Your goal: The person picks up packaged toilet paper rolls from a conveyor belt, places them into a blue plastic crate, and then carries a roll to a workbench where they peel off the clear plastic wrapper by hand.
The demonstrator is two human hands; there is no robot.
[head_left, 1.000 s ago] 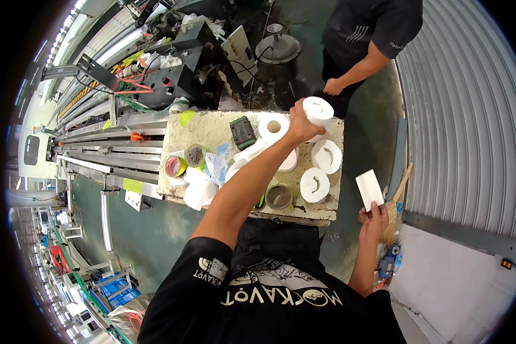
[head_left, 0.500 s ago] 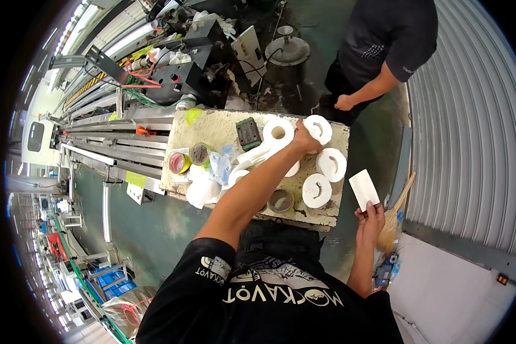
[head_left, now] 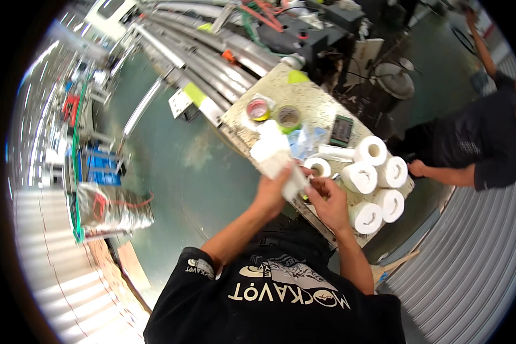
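Observation:
My left hand (head_left: 273, 190) is closed on a folded white paper sheet (head_left: 294, 184), which is blurred by motion. My right hand (head_left: 329, 202) is beside it, fingers pinched together at the sheet's right edge. What sits between those fingertips is hard to make out. Just beyond my hands lies a small white roll (head_left: 324, 166) with an open core. Several larger white paper rolls stand in a cluster to the right, among them a near roll (head_left: 366, 218) and a far roll (head_left: 372, 151). More crumpled white paper (head_left: 269, 143) lies left of my hands.
On the worn table (head_left: 315, 97) are a red-and-yellow tape roll (head_left: 258, 109), a green tape roll (head_left: 288, 117), blue plastic film (head_left: 305, 140) and a dark metal block (head_left: 341, 131). Metal rails (head_left: 206, 69) run at the left. A person (head_left: 476, 137) stands at the far right.
My left hand has let go of a roll and come back toward me. The right hand has moved left over the table's near edge. The view has turned, and the two hands are together.

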